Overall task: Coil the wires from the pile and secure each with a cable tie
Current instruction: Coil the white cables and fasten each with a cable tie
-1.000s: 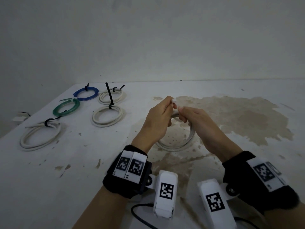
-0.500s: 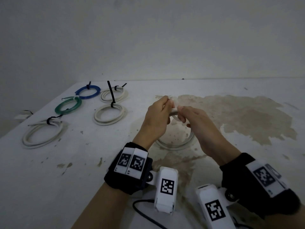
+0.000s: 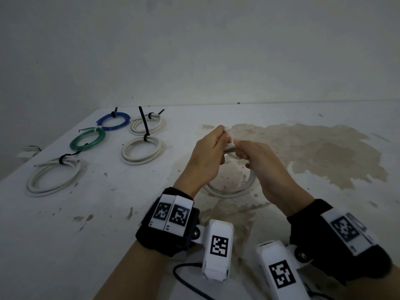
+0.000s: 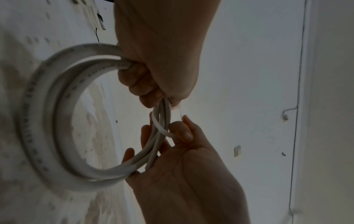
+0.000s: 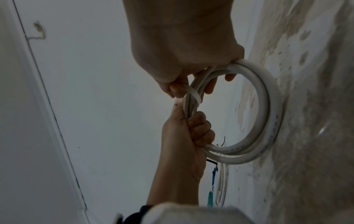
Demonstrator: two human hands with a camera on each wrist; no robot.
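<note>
A white wire coil (image 3: pixel 229 192) stands upright over the stained table (image 3: pixel 65 234), held at its top by both hands. My left hand (image 3: pixel 208 153) grips the bunched strands in a fist, seen clearly in the left wrist view (image 4: pixel 153 78). My right hand (image 3: pixel 257 162) pinches a white cable tie (image 4: pixel 160 128) that loops round the strands just beside the left fist. In the right wrist view the cable tie (image 5: pixel 193 92) crosses the coil (image 5: pixel 265 106) between thumb and finger. The tie's ends are hidden by fingers.
Tied coils lie at the far left: a blue coil (image 3: pixel 113 121), a green coil (image 3: pixel 87 140), two small white coils (image 3: pixel 147 126) (image 3: pixel 141 153) with black ties, and a larger white coil (image 3: pixel 53 179). A brown stain (image 3: pixel 313 152) spreads right. A black cord (image 3: pixel 186 276) lies near me.
Both hands stay at the top of the white coil. The right fingers have shifted slightly along the strands; the coil has barely moved.
</note>
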